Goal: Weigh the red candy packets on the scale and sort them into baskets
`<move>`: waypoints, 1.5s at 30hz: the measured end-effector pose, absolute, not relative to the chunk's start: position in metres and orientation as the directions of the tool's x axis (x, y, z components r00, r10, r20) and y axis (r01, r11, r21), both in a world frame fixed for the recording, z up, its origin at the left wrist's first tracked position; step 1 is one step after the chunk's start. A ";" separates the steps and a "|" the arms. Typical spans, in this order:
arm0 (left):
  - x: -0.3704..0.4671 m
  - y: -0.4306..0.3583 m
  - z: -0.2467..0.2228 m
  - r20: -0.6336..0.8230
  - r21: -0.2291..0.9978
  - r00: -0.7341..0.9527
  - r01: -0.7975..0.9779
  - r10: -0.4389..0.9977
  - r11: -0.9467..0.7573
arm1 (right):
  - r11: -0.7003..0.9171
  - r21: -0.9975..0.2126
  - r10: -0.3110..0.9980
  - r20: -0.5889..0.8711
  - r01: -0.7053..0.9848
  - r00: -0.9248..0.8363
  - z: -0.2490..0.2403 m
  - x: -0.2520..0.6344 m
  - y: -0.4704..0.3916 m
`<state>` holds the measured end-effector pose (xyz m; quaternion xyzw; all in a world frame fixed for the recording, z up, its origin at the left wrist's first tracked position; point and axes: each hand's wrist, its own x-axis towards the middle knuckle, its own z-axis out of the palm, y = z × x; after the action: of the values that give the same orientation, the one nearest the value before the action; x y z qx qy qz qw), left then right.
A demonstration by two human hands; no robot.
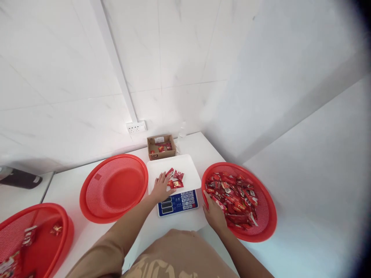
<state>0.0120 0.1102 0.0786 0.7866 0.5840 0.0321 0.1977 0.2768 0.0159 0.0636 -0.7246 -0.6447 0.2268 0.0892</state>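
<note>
Several red wrapped packets [177, 180] lie on the white tray [189, 170] of a weighing scale, whose blue keypad panel [177, 203] faces me. My left hand [161, 188] rests at the tray's front left, its fingers apart and touching the packets' left side. On the right, a red mesh basket [268, 216] holds a heap of red packets [232, 195]. My right hand [213, 210] is at this basket's left rim, with its fingers partly over the edge by a pink and red packet; whether it grips anything is hidden.
Left of the scale stands an empty red basket [117, 187]. Another red basket [62, 220] with a few packets is at the lower left. Behind the scale sits a cardboard box [162, 155] with packets. A dark bottle [21, 178] lies far left; walls bound the back and right.
</note>
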 end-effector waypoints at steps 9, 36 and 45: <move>0.030 0.125 0.070 -0.068 0.284 0.337 0.909 0.939 -0.305 | -0.167 -0.428 0.970 -0.233 0.888 0.070 0.069 0.275 0.017; -0.103 0.095 0.120 0.235 0.197 -0.064 0.980 0.970 0.017 | -0.153 -0.458 0.975 -0.217 0.876 0.057 0.072 0.275 0.018; 0.051 0.145 0.105 -0.088 0.308 0.509 0.831 0.856 -0.462 | -0.148 -0.432 0.974 -0.221 0.889 0.055 0.075 0.274 0.018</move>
<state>0.0508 0.1450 0.1049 0.8542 0.4940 0.0395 0.1575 0.2739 0.0176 0.0754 -0.7206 -0.6464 0.2342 0.0899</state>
